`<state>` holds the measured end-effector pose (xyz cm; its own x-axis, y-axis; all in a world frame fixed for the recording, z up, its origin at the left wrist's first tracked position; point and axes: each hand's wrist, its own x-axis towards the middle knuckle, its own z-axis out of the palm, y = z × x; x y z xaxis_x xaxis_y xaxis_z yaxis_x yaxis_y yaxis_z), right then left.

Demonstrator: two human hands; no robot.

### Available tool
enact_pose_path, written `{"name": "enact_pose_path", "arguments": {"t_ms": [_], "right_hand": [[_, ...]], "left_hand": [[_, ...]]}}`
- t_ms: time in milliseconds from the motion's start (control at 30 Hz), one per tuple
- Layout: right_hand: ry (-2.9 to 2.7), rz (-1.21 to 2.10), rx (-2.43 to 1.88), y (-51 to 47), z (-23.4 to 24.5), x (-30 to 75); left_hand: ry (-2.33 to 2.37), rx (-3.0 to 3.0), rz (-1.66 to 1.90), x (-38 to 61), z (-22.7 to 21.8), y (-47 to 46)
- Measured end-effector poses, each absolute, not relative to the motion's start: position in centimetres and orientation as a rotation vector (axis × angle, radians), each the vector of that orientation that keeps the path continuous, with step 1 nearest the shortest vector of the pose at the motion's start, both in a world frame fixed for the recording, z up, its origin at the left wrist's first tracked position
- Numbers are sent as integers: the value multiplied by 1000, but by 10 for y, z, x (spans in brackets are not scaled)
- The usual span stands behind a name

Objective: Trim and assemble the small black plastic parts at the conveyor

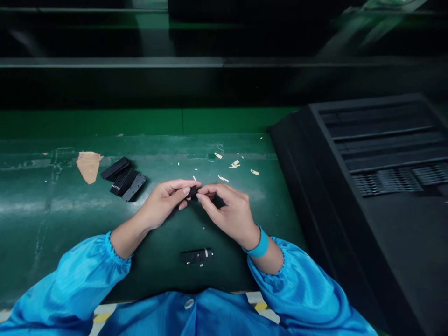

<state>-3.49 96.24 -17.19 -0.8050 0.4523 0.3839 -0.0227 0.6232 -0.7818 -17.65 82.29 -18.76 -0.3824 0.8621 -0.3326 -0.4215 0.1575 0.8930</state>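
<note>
My left hand (pixel 164 201) pinches a small black flat part (pixel 193 190) between thumb and fingers above the green belt (pixel 52 205). My right hand (pixel 229 210) meets it from the right, its fingertips closed at the same part's edge. Both arms wear bright blue sleeves, and a blue band circles the right wrist. Another small black part (pixel 196 255) lies on the belt close to my body, below the hands.
A stack of black flat parts (pixel 123 179) lies to the left of the hands, beside a torn brown patch (pixel 88 165). Small pale scraps (pixel 234 164) are scattered beyond the hands. A large black ribbed housing (pixel 378 186) fills the right side.
</note>
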Motion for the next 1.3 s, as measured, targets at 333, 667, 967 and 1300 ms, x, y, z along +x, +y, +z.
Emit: {"name": "enact_pose_path", "arguments": {"t_ms": [333,667,967,1300], "right_hand": [[-2298,1040,-299,960,-172,-36],[-2489,353,74,977,-171,-29],[-2266,1234,-398,972,-161,-34],[-2280,1184,-316,966,-166,-34]], "left_hand": [[1294,399,1446,-173,-189,823],[1363,315,1481,-165,-178,825],[1608,659,1585,-168,-173,824],[1688,800,1529,-171,-175,822]]}}
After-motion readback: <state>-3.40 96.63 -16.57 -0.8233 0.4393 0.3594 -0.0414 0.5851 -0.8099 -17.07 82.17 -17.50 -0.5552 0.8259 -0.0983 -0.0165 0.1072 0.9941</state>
